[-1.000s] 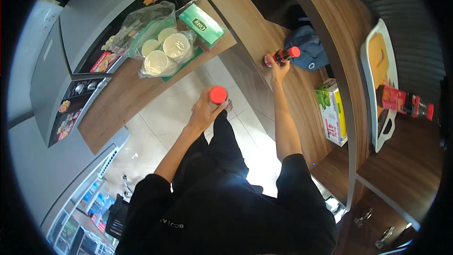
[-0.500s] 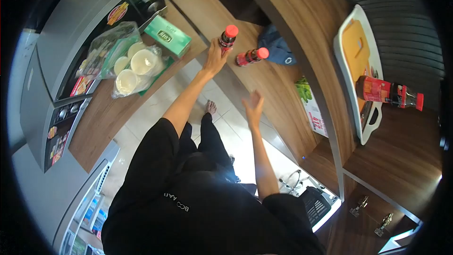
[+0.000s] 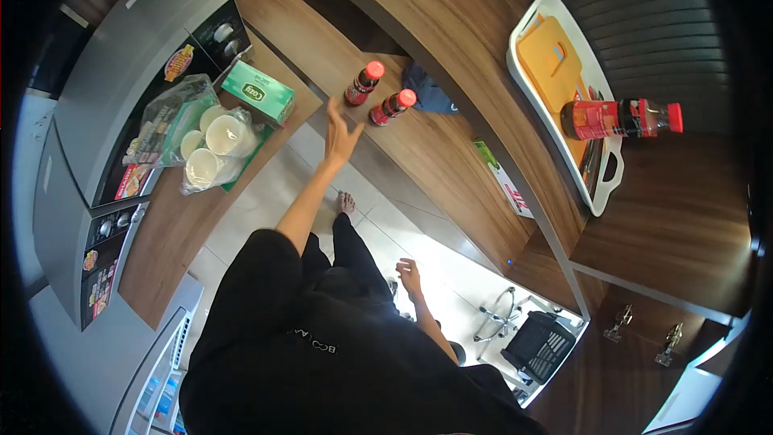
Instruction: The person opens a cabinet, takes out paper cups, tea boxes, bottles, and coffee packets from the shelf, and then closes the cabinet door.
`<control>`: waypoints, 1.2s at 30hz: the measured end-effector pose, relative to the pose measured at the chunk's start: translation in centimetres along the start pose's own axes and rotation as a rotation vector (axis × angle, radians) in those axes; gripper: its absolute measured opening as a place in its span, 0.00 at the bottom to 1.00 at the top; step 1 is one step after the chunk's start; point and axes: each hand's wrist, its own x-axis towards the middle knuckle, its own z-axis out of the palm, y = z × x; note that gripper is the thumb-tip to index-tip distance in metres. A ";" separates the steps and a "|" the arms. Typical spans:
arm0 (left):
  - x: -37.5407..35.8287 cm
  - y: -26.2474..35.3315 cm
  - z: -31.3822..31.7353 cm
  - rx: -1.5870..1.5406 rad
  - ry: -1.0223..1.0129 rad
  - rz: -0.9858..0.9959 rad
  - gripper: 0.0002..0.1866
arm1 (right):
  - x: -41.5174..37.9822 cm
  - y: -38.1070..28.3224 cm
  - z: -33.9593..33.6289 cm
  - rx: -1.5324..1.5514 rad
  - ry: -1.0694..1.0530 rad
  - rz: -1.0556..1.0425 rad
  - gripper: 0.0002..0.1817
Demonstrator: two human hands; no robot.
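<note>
Two small dark bottles with red caps stand close together on the wooden shelf: one bottle (image 3: 360, 89) on the left, the other bottle (image 3: 387, 109) just right of it. My left hand (image 3: 341, 136) is just below the left bottle, fingers spread, holding nothing. Lower down, over the floor, my right hand (image 3: 409, 275) hangs with its fingers loosely bent and nothing visible in it. A larger red-capped bottle (image 3: 600, 119) rests over a white tray (image 3: 521, 67) at the right, beside an orange board (image 3: 547, 60).
A green tissue box (image 3: 259, 93) and bagged paper cups (image 3: 227, 135) sit on the left counter (image 3: 161, 250), beside a grey appliance (image 3: 145, 32). Dark blue cloth (image 3: 427, 93) lies behind the small bottles. A black basket (image 3: 541, 346) stands at lower right.
My left hand has let go of the small bottle, which now stands on the shelf, and has drawn back. My right hand has moved down and away from the shelf. The view has shifted.
</note>
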 end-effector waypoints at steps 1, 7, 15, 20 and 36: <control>-2.4 0.5 -1.7 -0.096 -0.101 -0.122 0.49 | -0.5 -1.0 0.3 -0.039 -0.087 0.025 0.19; -26.4 -5.0 -14.6 0.158 -0.656 -0.572 0.40 | 0.4 -1.9 3.3 -0.160 -0.272 -0.105 0.16; -34.7 1.5 -22.9 -0.006 -0.831 -0.413 0.20 | 0.9 -10.2 7.2 -0.210 -0.283 -0.561 0.16; -28.8 5.4 -17.0 -0.116 -0.763 -0.336 0.20 | -6.0 -18.8 0.8 -0.054 -0.235 -0.868 0.13; -20.9 54.6 9.8 -0.324 -0.504 1.006 0.30 | -21.6 -19.5 -42.4 0.432 0.992 -1.190 0.09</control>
